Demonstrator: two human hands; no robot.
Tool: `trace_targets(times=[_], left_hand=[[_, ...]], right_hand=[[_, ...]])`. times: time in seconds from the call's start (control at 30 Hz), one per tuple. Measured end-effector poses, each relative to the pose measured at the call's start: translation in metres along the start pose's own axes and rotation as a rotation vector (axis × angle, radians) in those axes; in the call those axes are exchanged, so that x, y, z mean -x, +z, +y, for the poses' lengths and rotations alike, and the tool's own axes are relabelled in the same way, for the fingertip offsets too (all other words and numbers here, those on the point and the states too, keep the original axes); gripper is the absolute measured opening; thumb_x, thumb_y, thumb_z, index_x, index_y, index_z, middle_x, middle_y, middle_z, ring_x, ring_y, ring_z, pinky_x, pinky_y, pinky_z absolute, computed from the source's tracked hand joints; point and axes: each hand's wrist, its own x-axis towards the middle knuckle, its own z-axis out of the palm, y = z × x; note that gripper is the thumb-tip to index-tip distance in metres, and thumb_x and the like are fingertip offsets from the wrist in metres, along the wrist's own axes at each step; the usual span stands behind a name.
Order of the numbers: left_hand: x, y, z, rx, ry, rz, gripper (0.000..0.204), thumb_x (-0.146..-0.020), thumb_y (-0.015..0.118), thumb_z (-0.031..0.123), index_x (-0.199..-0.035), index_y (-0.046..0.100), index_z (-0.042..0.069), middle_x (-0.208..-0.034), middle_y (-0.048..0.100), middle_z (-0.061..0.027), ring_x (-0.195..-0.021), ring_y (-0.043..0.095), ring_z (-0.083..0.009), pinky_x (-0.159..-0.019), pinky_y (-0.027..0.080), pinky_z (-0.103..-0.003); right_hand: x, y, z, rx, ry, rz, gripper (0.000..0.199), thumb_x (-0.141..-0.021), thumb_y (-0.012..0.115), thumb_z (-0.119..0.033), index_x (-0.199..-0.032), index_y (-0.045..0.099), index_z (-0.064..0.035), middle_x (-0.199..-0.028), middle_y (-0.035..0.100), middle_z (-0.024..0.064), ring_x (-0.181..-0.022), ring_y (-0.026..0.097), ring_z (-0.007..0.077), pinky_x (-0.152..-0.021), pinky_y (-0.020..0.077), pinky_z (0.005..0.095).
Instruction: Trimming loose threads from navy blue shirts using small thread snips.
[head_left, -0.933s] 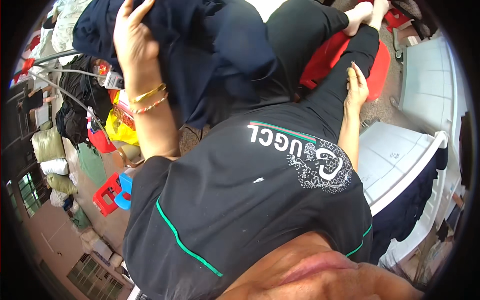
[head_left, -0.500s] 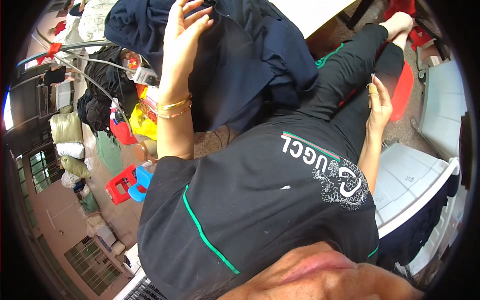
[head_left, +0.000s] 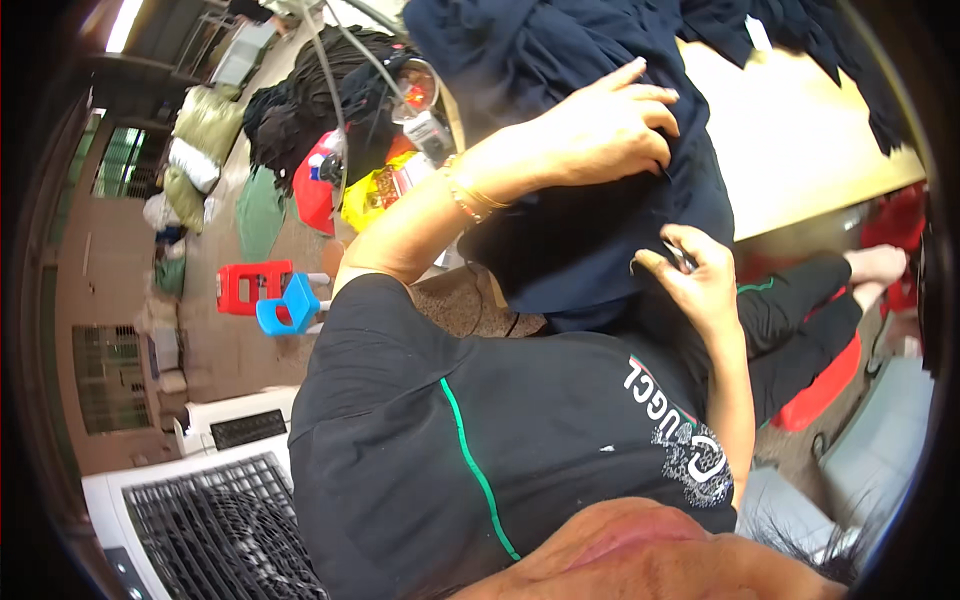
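A heap of dark navy cloth [head_left: 590,235] spreads over the table's edge and hangs down to my lap. My left hand [head_left: 615,125], with bracelets at the wrist, lies on top of this cloth, its fingers a little bent and apart. Lower and to the right, close to the cloth's near side, is my right hand [head_left: 700,275]. Its fingers curl round a small dark, shiny tool [head_left: 678,258], mostly hidden in the palm, so its kind does not show.
The pale tabletop [head_left: 790,150] carries more dark cloth [head_left: 800,35] at its far side. To the left are a yellow bag [head_left: 365,200], a red stool [head_left: 240,285], a blue stool [head_left: 290,308] and a white air cooler [head_left: 210,530]. A red seat [head_left: 825,385] stands at right.
My left hand has come down from the air onto the navy cloth, moving right. My right hand has moved left from beside my leg toward the cloth. The view has turned.
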Motion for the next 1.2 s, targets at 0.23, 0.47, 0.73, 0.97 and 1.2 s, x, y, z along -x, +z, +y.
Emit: trace_targets(times=[0.23,0.47,0.73,0.97,1.2], left_hand=[[0.0,0.003,-0.009,0.038,-0.089,0.074,0.023,-0.078,0.073,0.009,-0.1,0.067,0.015,-0.108,0.065,-0.0017,-0.115,0.06,-0.0206,-0.113,0.03,-0.057],[-0.012,-0.012,0.01,-0.014,-0.042,0.425,0.022,-0.066,0.072,-0.005,-0.082,0.063,0.008,-0.081,0.064,-0.004,-0.081,0.066,-0.0228,-0.105,0.043,-0.05],[-0.017,0.039,0.011,0.133,0.032,0.526,0.025,-0.07,0.074,-0.004,-0.089,0.067,0.011,-0.091,0.071,-0.0018,-0.093,0.069,-0.0197,-0.108,0.043,-0.048],[-0.013,0.046,0.011,0.158,0.018,0.545,0.025,-0.07,0.074,-0.006,-0.089,0.068,0.008,-0.09,0.071,-0.0036,-0.089,0.069,-0.0197,-0.105,0.046,-0.046],[-0.015,0.054,0.019,0.108,-0.012,0.392,0.028,-0.069,0.083,0.005,-0.093,0.07,0.01,-0.092,0.069,-0.003,-0.092,0.065,-0.0216,-0.104,0.045,-0.046]], right_hand=[[0.01,-0.024,-0.006,0.012,-0.202,0.069,0.018,-0.073,0.077,0.004,-0.079,0.061,0.0012,-0.067,0.051,0.0094,-0.054,0.048,0.02,-0.052,0.0389,0.031],[0.037,-0.099,-0.016,0.29,-0.309,0.454,0.016,-0.078,0.077,0.006,-0.09,0.067,0.002,-0.071,0.052,0.0032,-0.061,0.047,0.0113,-0.055,0.0357,0.024],[0.056,-0.115,0.006,0.544,-0.305,0.52,0.033,-0.064,0.069,0.01,-0.096,0.068,-0.0009,-0.071,0.057,0.0059,-0.059,0.056,0.0149,-0.053,0.0445,0.0254],[0.047,-0.103,0.016,0.529,-0.272,0.518,0.033,-0.064,0.074,0.009,-0.094,0.069,-0.0047,-0.071,0.057,0.0036,-0.057,0.056,0.0134,-0.052,0.0449,0.0245],[0.048,-0.088,0.031,0.548,-0.094,0.348,0.031,-0.07,0.074,0.0,-0.098,0.069,-0.0122,-0.077,0.061,0.002,-0.064,0.061,0.0162,-0.056,0.047,0.0278]])
